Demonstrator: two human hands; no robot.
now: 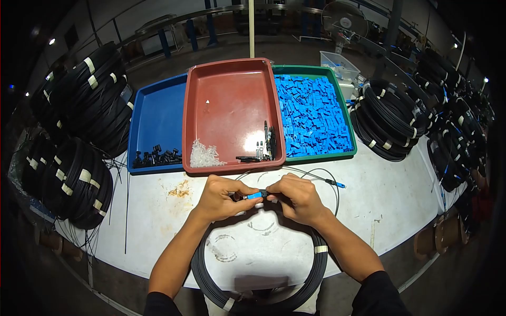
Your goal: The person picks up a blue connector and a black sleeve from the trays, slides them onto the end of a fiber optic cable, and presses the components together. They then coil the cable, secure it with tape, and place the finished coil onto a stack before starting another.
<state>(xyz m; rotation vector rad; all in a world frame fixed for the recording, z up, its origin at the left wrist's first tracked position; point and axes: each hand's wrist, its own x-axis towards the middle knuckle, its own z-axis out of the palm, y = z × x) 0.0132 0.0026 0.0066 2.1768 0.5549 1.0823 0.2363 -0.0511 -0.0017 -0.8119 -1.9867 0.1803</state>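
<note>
Both hands meet above the white table, just in front of the red tray. My left hand (224, 197) pinches a small blue connector (254, 196) between thumb and fingers. At the connector's right end sits a black piece (264, 194), which my right hand (296, 197) grips with closed fingers. A coil of black cable (199, 263) with pale tape bands lies below the hands at the near table edge. From behind my right hand a thin black cable loops out, and another blue-tipped connector (340, 185) lies on the table to the right.
Behind the hands stand a blue tray (158, 113) with black parts, a red tray (232, 100) with clear and black parts, and a green tray (345, 126) full of blue pieces. Cable coils stack at left (84, 105) and right (387, 118). A clear bin (340, 66) stands behind.
</note>
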